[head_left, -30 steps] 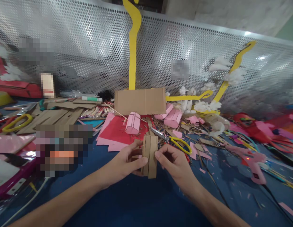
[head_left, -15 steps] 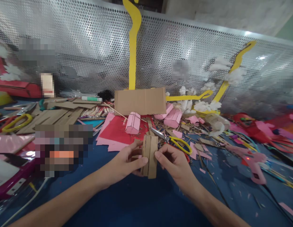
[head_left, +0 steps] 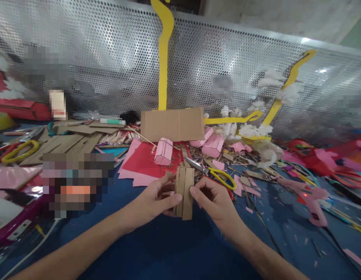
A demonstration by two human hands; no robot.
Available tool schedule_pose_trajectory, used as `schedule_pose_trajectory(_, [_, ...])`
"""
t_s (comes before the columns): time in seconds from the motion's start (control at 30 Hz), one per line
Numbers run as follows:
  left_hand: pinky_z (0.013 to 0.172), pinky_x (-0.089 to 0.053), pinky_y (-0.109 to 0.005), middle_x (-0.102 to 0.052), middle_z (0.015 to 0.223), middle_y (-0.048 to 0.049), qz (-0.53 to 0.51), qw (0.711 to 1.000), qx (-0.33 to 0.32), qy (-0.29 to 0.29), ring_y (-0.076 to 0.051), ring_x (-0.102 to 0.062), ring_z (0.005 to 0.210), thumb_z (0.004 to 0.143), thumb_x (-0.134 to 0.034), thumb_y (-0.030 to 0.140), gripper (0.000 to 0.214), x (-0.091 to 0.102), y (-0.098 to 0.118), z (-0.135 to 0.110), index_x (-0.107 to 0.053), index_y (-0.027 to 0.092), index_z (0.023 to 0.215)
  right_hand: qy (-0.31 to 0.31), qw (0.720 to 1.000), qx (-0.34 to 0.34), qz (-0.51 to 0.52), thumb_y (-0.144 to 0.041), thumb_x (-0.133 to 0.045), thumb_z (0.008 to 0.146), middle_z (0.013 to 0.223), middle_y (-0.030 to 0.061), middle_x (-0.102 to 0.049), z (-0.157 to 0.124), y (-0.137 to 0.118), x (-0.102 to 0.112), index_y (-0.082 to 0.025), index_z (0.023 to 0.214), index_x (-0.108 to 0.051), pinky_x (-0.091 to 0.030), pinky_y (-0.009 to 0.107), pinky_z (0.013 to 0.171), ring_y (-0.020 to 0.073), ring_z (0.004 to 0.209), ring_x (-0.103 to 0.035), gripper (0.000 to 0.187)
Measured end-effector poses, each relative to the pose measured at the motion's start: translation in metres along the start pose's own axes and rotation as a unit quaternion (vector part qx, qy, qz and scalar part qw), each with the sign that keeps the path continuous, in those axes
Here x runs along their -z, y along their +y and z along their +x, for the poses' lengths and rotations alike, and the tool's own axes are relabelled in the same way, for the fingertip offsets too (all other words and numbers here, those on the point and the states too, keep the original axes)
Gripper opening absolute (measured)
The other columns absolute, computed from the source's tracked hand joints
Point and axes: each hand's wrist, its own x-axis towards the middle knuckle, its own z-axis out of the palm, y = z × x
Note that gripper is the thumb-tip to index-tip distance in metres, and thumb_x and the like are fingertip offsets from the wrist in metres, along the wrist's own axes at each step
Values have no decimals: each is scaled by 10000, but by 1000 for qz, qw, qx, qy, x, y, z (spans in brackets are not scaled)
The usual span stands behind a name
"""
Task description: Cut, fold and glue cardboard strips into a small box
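Left hand pinches a small cardboard block in the middle of the frame, its thumb in front and its other fingers partly hidden behind. Right hand has its fingers curled and its thumb on the block's right edge; I can't tell if it pinches too. At the far left is a yellow scissor handle, then flat cardboard bits and a glue stick. Red paper lies on pink sheets, with a pink paper box on top. Behind them stands a big piece of cardboard. Scissors lie close behind the block and right hand, crowding that spot. Scraps spread past them, and a pink glue gun with a red light lies at the right.
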Motion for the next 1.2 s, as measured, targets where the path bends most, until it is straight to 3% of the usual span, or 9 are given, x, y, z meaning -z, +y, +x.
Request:
schedule_pose_trajectory(0.4, [864, -636, -395, -674, 1355, -137, 23, 1000, 3, -18, -289, -691, 1190, 935, -717, 434, 595, 0, -1, 2, -461, 268, 1446, -10, 997, -57, 50, -485, -771, 876, 658, -50, -601, -2, 9, -3, -215, 819, -517, -483, 232, 535, 110, 540, -603, 375])
schedule_pose_trajectory(0.53, [849, -636, -408, -672, 1353, -155, 24, 1000, 10, -13, -316, -688, 1200, 895, -766, 412, 691, 0, -1, 3, -426, 256, 1476, -7, 997, -58, 45, -505, -777, 866, 647, -47, -609, -1, 9, -5, -219, 805, -507, -489, 236, 524, 116, 527, -611, 398])
schedule_pose_trajectory(0.77, [1014, -570, -475, -649, 1411, -144, 45, 997, -59, -20, -308, -690, 1210, 881, -791, 349, 647, -11, 3, 1, -466, 245, 1432, -14, 998, -39, 48, -518, -779, 846, 647, -52, -551, -3, 1, -10, -230, 740, -457, -447, 250, 523, 114, 528, -544, 445])
schedule_pose_trajectory(1.2, [953, -581, -439, -660, 1386, -145, 90, 995, -42, -12, -289, -712, 1148, 907, -738, 284, 638, -11, 7, -2, -440, 235, 1468, 20, 999, 26, 7, -460, -713, 914, 755, -42, -482, -3, -3, -6, -231, 859, -486, -401, 269, 619, 139, 670, -452, 326])
